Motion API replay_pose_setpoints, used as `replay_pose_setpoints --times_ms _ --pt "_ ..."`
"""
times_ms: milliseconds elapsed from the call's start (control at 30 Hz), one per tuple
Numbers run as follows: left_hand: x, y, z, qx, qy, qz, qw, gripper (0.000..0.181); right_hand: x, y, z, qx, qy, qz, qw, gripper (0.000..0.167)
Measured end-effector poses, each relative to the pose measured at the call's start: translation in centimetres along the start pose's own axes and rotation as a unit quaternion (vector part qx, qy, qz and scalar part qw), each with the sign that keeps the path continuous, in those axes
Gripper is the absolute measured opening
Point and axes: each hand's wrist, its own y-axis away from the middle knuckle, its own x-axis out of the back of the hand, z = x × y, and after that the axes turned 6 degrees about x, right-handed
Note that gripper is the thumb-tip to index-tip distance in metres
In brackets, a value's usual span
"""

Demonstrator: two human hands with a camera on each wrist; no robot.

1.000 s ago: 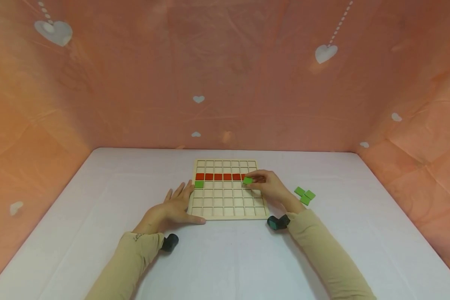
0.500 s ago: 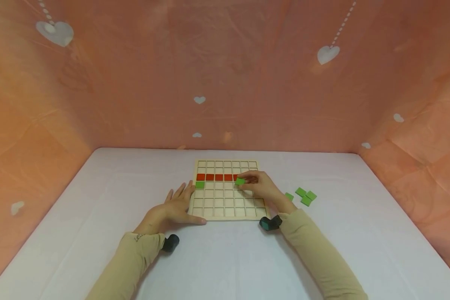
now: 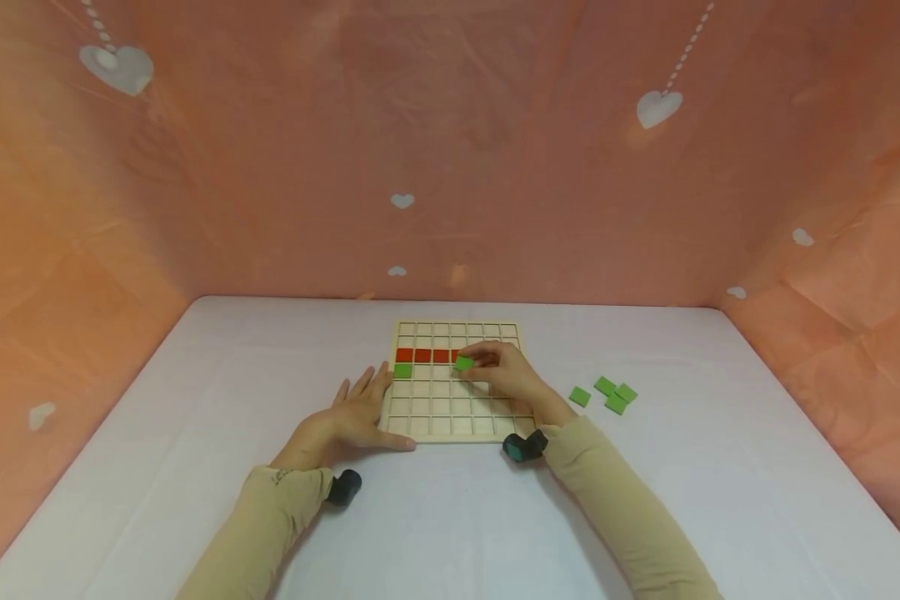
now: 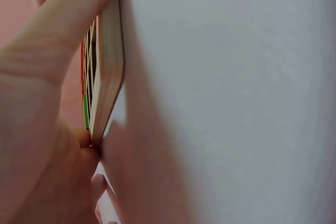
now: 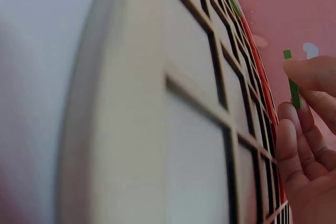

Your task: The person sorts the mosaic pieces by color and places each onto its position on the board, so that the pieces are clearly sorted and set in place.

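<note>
We have a white table (image 3: 450, 521) filling the lower part of the head view, with rounded far corners and soft shadows by the arms. An orange-pink sheet (image 3: 450, 125) walls it in behind and on both sides: creased on the right, brighter on the left, printed with pale hearts. We note a big heart (image 3: 123, 70) upper left and another (image 3: 659, 109) upper right, each below a string of dots, plus smaller ones at the middle and sides.

Board (image 3: 441, 407) lies flat near the table's middle, wooden, gridded. Red tiles (image 3: 423, 356) run in one row from its left side, partly covered by the right hand (image 3: 506, 371). One green tile (image 3: 402, 371) sits in the left column, one row nearer.

Right hand: thumb and fingers clamped on the held green tile (image 3: 463, 363); the right wrist view shows us a gap between it and the board. Left hand (image 3: 356, 417): fingers straight and apart, at the board's left edge, thumb along the near edge.

Right of the board, on the table, we get a lone green tile (image 3: 580, 397) and a cluster of three green tiles (image 3: 617, 404) just beside it. Tan sleeves (image 3: 622, 500), black gadgets (image 3: 525, 447) at both wrists.
</note>
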Motion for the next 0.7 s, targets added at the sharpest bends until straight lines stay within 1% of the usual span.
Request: replay_pose_setpoints --times_ms 267,333,500,600,700 --pt "0.2 0.2 0.1 0.0 -0.001 -0.002 1.0 0.117 -1.0 -0.6 -0.8 -0.008 -0.012 -0.006 0.9999 0.036" --pt "0.1 0.1 0.0 -0.002 0.001 -0.003 1.0 0.118 -1.3 -0.8 -1.0 -0.004 -0.003 -0.007 1.0 0.036" --pt "-0.2 -0.3 -0.5 -0.006 -0.004 -0.004 1.0 0.12 -1.9 -1.5 -1.3 0.009 -0.006 -0.009 0.9999 0.035" --pt "-0.3 -0.4 -0.7 -0.007 -0.008 -0.005 0.9999 0.121 -2.3 -1.7 -1.4 0.008 -0.017 -0.011 0.9998 0.035" --pt "-0.2 -0.4 -0.7 -0.008 -0.004 -0.007 0.9999 0.122 -2.7 -1.9 -1.4 -0.006 -0.033 -0.012 0.9994 0.035"
